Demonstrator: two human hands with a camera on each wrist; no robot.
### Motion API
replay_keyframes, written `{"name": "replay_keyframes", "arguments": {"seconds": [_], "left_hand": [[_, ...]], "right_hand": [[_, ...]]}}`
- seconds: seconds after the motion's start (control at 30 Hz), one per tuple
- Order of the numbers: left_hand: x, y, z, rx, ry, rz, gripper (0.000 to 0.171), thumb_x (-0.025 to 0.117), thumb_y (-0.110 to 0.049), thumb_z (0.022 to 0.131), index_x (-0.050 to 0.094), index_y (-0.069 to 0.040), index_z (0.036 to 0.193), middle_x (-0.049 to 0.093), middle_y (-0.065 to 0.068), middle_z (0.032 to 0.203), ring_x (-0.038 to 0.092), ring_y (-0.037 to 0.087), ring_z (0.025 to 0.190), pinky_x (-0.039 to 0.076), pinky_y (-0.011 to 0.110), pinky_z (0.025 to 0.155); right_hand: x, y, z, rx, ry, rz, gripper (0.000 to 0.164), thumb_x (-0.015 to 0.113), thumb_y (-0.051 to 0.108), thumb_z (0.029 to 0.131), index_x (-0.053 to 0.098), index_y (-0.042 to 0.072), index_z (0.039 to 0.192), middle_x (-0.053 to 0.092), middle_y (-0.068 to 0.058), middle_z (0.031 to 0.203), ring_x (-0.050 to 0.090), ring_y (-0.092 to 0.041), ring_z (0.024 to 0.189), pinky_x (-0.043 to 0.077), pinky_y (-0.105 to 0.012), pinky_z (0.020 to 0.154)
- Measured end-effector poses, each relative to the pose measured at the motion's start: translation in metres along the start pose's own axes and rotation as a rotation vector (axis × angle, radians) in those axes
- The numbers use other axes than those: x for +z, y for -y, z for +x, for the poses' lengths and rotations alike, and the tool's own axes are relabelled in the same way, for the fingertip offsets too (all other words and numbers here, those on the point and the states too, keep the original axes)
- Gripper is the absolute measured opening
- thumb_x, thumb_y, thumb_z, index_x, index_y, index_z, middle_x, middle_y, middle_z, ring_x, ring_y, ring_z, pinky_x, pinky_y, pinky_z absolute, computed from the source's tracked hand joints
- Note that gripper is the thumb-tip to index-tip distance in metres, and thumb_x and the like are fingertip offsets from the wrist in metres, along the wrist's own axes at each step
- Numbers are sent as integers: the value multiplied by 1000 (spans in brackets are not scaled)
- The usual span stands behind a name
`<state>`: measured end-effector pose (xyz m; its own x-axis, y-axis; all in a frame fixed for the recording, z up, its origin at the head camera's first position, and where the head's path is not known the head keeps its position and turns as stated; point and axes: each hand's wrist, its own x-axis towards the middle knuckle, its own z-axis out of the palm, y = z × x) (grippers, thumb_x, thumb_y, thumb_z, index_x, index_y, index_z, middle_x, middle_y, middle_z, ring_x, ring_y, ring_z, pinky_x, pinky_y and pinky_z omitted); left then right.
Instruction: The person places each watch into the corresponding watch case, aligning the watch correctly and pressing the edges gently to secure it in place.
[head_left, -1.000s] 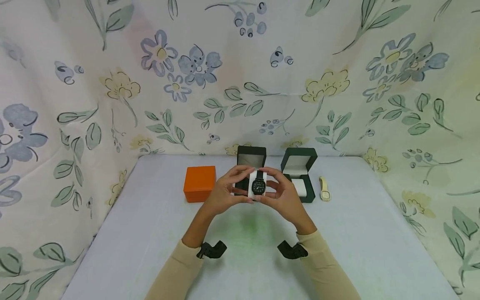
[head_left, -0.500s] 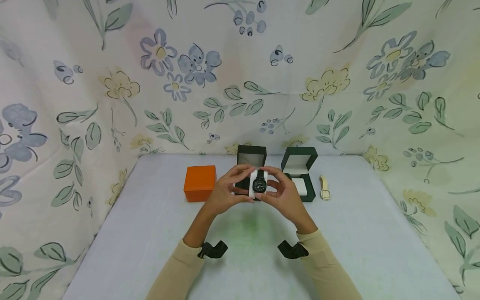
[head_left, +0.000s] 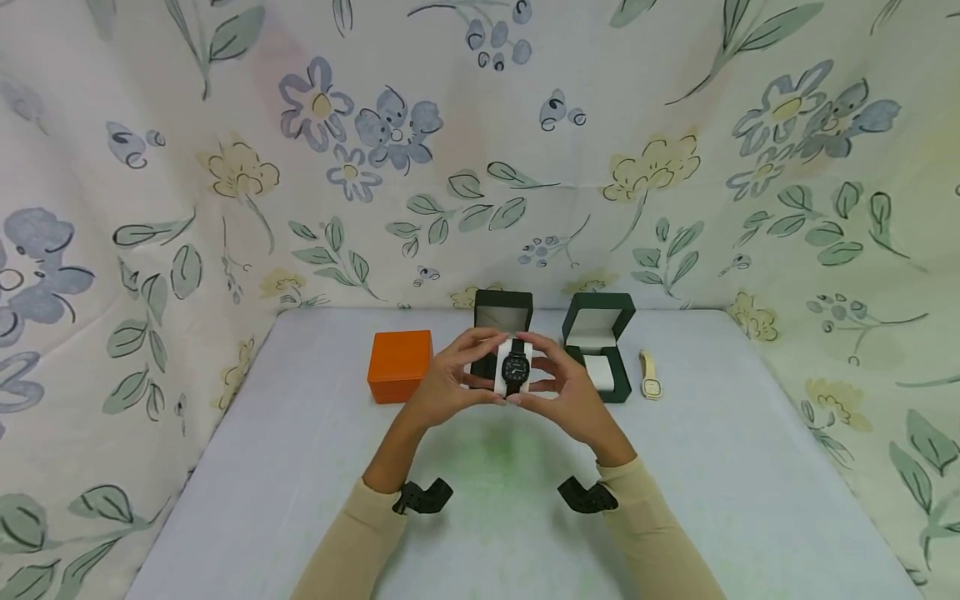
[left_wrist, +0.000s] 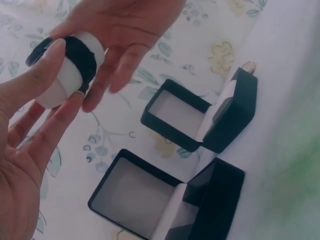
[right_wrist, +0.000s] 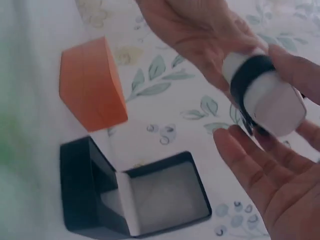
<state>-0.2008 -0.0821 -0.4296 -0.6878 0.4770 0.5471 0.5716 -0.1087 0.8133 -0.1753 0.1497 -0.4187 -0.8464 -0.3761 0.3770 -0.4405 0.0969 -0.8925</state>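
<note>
A black wristwatch is strapped round a white cushion, held up in front of the open boxes. From the left side, my left hand grips the watch and cushion between thumb and fingers. My right hand holds them from the other side, its thumb over the cushion in the right wrist view. Directly behind the hands stands an open dark box, partly hidden by them in the head view. No cushion shows inside it in the left wrist view.
An orange box stands left of the hands. To the right is an open green box with a white cushion inside. Beside it a gold watch lies on the white table. Floral cloth hangs behind.
The watch and cushion have shifted slightly left since half a second ago. My right thumb has moved lower, and the lower strap shows more. Both hands keep their hold.
</note>
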Motion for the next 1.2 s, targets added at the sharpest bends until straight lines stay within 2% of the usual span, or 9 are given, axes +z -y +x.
{"name": "replay_keyframes", "arguments": {"seconds": [0.13, 0.3, 0.43, 0.53, 0.7, 0.97, 1.03, 1.2], "left_hand": [[-3, 0, 1, -28, -5, -18, 80, 82, 9, 77, 51, -5, 149, 45, 10, 148, 49, 37, 130, 62, 45, 79], [-5, -1, 1, -52, -6, -9, 81, 83, 7, 77, 52, -10, 150, 47, 5, 148, 51, 31, 128, 62, 45, 80], [-5, -1, -1, -61, -2, 5, 81, 83, 7, 77, 52, -11, 150, 47, 6, 148, 51, 37, 127, 62, 40, 81], [-4, 0, -1, -59, 0, -10, 81, 83, 8, 77, 51, -9, 150, 46, 8, 149, 50, 42, 127, 62, 41, 81], [-2, 1, -1, -36, -4, -38, 78, 82, 11, 77, 52, -3, 148, 46, 12, 148, 49, 44, 128, 62, 43, 79], [1, 0, 3, -30, -8, 0, 79, 83, 16, 73, 53, 0, 144, 48, 13, 147, 53, 30, 126, 63, 40, 76], [3, -2, 3, -28, -6, -1, 79, 82, 18, 72, 53, 2, 144, 48, 16, 146, 53, 31, 125, 63, 40, 76], [6, -18, 3, -18, 2, -17, 73, 82, 16, 74, 53, 7, 141, 49, 21, 143, 54, 35, 124, 63, 41, 77]], "right_hand": [[-5, -2, -1, -63, 2, -115, 86, 87, 5, 80, 44, 20, 153, 45, -4, 153, 54, -26, 128, 59, -39, 91], [-4, -5, 0, -114, -3, -132, 85, 88, 4, 77, 46, 19, 150, 49, -1, 146, 56, -22, 124, 59, -35, 92], [-4, -4, 0, -123, 6, -138, 85, 89, 3, 77, 47, 20, 149, 50, -2, 144, 56, -23, 124, 58, -34, 94], [-4, -2, -1, -130, 9, -138, 85, 89, 3, 76, 48, 19, 149, 50, -2, 144, 56, -24, 123, 58, -35, 93], [-4, -1, -1, -132, 7, -162, 86, 90, 4, 76, 47, 17, 150, 50, -4, 146, 55, -27, 124, 58, -38, 94], [-6, -1, 1, -169, 9, -222, 86, 91, 13, 77, 48, 21, 151, 52, 0, 146, 54, -26, 124, 59, -37, 91], [-7, -1, 1, -187, 8, -210, 85, 91, 12, 76, 49, 20, 150, 53, -1, 145, 55, -26, 123, 60, -38, 90], [-7, -2, 0, -196, 9, -201, 84, 91, 8, 75, 52, 15, 148, 55, -2, 143, 55, -25, 121, 60, -38, 90]]}}
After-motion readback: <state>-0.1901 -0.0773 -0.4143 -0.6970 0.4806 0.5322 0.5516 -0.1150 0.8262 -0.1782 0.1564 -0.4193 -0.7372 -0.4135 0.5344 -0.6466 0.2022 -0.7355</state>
